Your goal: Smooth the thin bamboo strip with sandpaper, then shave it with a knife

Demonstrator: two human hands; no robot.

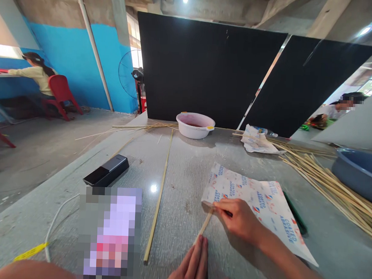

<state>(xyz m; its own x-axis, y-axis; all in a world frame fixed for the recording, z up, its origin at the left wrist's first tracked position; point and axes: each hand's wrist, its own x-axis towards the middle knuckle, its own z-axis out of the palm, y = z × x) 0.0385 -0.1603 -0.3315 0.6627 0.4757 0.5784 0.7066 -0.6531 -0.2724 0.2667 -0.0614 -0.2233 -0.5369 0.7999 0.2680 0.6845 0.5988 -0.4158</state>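
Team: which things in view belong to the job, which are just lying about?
In the job, seemingly:
- thin strip, at left hand and right hand
- printed abrasive paper, by right hand
- loose strip bundle, likely stock

Lying about, apparently:
- black device
- white cable

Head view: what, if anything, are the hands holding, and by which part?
A pale strip: the right hand pinches it near its far visible end; the left hand covers its nearer part, gripping or merely pressing, unclear which.
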